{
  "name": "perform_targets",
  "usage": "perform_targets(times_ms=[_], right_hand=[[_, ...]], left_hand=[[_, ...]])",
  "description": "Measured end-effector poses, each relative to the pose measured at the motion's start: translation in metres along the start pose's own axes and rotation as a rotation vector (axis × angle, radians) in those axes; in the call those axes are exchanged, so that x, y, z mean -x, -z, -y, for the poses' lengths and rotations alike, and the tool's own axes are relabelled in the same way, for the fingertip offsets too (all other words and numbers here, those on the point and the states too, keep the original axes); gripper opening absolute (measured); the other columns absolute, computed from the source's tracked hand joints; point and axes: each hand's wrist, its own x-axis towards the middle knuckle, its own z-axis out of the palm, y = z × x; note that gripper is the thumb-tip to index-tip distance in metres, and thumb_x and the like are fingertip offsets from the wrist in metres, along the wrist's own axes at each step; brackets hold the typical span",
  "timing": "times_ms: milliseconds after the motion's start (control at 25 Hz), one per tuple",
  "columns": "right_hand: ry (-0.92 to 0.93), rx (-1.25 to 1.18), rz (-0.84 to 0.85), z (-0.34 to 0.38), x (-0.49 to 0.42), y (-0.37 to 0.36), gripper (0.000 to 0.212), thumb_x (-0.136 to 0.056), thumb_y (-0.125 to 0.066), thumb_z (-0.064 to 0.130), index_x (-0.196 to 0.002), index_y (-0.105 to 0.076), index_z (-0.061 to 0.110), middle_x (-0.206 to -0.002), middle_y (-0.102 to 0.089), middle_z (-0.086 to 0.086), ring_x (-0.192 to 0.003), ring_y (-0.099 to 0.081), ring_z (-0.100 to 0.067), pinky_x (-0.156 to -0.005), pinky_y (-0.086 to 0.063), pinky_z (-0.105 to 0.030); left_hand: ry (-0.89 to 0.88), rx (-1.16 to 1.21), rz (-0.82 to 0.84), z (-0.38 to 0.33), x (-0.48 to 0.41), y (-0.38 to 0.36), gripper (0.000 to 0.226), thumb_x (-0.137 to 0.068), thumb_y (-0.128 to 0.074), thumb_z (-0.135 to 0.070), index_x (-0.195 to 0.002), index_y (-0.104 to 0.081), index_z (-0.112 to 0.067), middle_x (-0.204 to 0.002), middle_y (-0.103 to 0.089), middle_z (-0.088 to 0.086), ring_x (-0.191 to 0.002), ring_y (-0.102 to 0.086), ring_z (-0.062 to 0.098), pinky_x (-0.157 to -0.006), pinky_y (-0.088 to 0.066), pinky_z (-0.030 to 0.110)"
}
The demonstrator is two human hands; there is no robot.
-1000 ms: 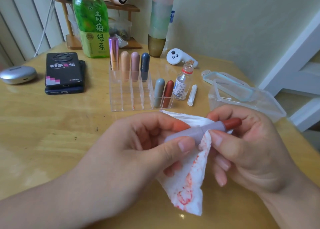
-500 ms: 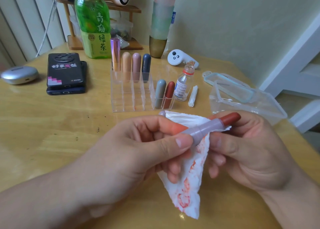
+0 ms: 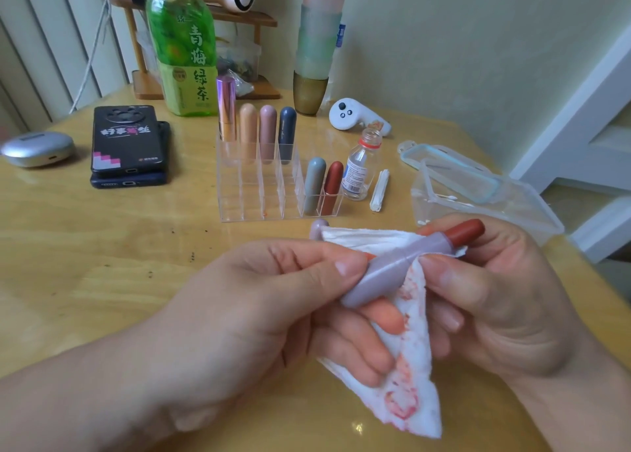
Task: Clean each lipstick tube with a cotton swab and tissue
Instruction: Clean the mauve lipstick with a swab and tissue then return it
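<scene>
My left hand point(image 3: 273, 301) pinches the lower end of a lilac lipstick tube point(image 3: 392, 270) between thumb and fingers. Its red bullet point(image 3: 466, 230) sticks out at the upper right. My right hand point(image 3: 495, 301) holds a white tissue point(image 3: 409, 376), stained red, against the tube near its collar. The tissue hangs down between both hands. A lilac cap point(image 3: 318, 229) lies just behind the tissue. Several capped lipsticks point(image 3: 266, 134) stand in a clear acrylic organizer point(image 3: 259, 195). Cotton swabs point(image 3: 379, 192) lie beside a small bottle point(image 3: 360, 164).
A clear plastic box point(image 3: 478, 199) with swabs and its lid sits at the right. Two stacked phones point(image 3: 128, 147) and a grey case point(image 3: 37, 148) lie at the left. A green tea bottle point(image 3: 184, 48), a tumbler point(image 3: 316, 41) and a white controller point(image 3: 351, 114) stand behind.
The tube has tilted more steeply, its bullet end rising to the upper right. My left hand slid down to the tube's base, and my right thumb shifted along the tissue.
</scene>
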Motion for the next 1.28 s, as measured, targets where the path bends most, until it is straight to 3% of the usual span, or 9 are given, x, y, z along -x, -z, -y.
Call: perform_targets(times_ms=[160, 360, 560, 760, 880, 1040, 1120, 1280], right_hand=[[0.017, -0.014, 0.011, 0.0, 0.0, 0.002, 0.017, -0.068, -0.083, 0.022, -0.079, -0.075, 0.013, -0.051, -0.06, 0.002, -0.038, -0.053, -0.008, -0.04, -0.051, -0.023], [-0.022, -0.119, 0.192, 0.004, -0.002, 0.012, 0.019, -0.082, -0.075, 0.011, -0.099, -0.072, 0.003, -0.071, -0.068, -0.004, -0.059, -0.065, -0.012, -0.057, -0.059, -0.03], [0.008, -0.038, 0.126, 0.002, -0.002, 0.011, 0.019, -0.076, -0.08, 0.017, -0.087, -0.074, 0.004, -0.062, -0.068, -0.003, -0.047, -0.061, -0.015, -0.05, -0.055, -0.028], [0.034, -0.043, 0.111, 0.002, -0.001, 0.008, 0.018, -0.076, -0.081, 0.017, -0.089, -0.074, 0.006, -0.06, -0.067, -0.001, -0.044, -0.059, -0.014, -0.047, -0.056, -0.028], [0.042, -0.059, 0.11, 0.002, -0.001, 0.008, 0.019, -0.077, -0.081, 0.016, -0.092, -0.074, 0.007, -0.061, -0.066, -0.001, -0.045, -0.059, -0.012, -0.048, -0.056, -0.029], [0.042, -0.012, 0.093, 0.004, 0.0, 0.006, 0.022, -0.076, -0.082, 0.021, -0.084, -0.072, 0.004, -0.054, -0.06, -0.003, -0.043, -0.055, -0.016, -0.05, -0.051, -0.023], [0.053, -0.002, 0.079, 0.004, 0.0, 0.005, 0.022, -0.075, -0.082, 0.021, -0.084, -0.072, 0.004, -0.055, -0.062, -0.002, -0.043, -0.054, -0.016, -0.049, -0.052, -0.025], [0.077, -0.004, 0.042, 0.002, 0.001, 0.005, 0.018, -0.072, -0.083, 0.018, -0.087, -0.074, 0.011, -0.061, -0.066, -0.005, -0.043, -0.058, -0.011, -0.045, -0.055, -0.032]], left_hand=[[0.01, 0.011, -0.08, -0.001, 0.0, 0.001, 0.028, -0.083, -0.072, -0.015, -0.094, -0.071, 0.011, -0.081, -0.071, 0.025, -0.06, -0.07, 0.023, -0.059, -0.058, 0.029], [0.047, 0.053, -0.117, -0.005, -0.001, 0.002, 0.026, -0.079, -0.07, -0.017, -0.09, -0.074, 0.006, -0.08, -0.069, 0.024, -0.055, -0.067, 0.021, -0.055, -0.057, 0.028], [0.108, 0.102, 0.004, -0.006, 0.0, 0.006, 0.026, -0.08, -0.079, -0.015, -0.095, -0.073, 0.005, -0.088, -0.071, 0.023, -0.064, -0.07, 0.02, -0.062, -0.059, 0.029], [0.056, -0.02, -0.127, -0.006, 0.003, -0.003, 0.022, -0.065, -0.083, 0.004, -0.086, -0.075, 0.001, -0.084, -0.069, 0.032, -0.058, -0.069, 0.026, -0.057, -0.058, 0.03], [-0.032, -0.084, -0.129, -0.005, 0.002, -0.002, 0.02, -0.068, -0.084, 0.0, -0.086, -0.075, -0.002, -0.083, -0.07, 0.03, -0.061, -0.069, 0.027, -0.06, -0.057, 0.031], [0.052, 0.003, 0.067, -0.003, 0.002, -0.002, 0.025, -0.088, -0.064, -0.02, -0.093, -0.072, 0.004, -0.083, -0.069, 0.022, -0.069, -0.067, 0.025, -0.065, -0.057, 0.031], [0.031, -0.04, 0.027, -0.001, 0.001, -0.002, 0.02, -0.086, -0.067, -0.018, -0.088, -0.074, 0.001, -0.078, -0.069, 0.019, -0.063, -0.067, 0.023, -0.06, -0.056, 0.028], [-0.132, -0.275, -0.154, 0.0, 0.003, -0.001, 0.022, -0.063, -0.085, -0.011, -0.083, -0.077, -0.008, -0.076, -0.073, 0.018, -0.059, -0.066, 0.019, -0.058, -0.053, 0.024]])
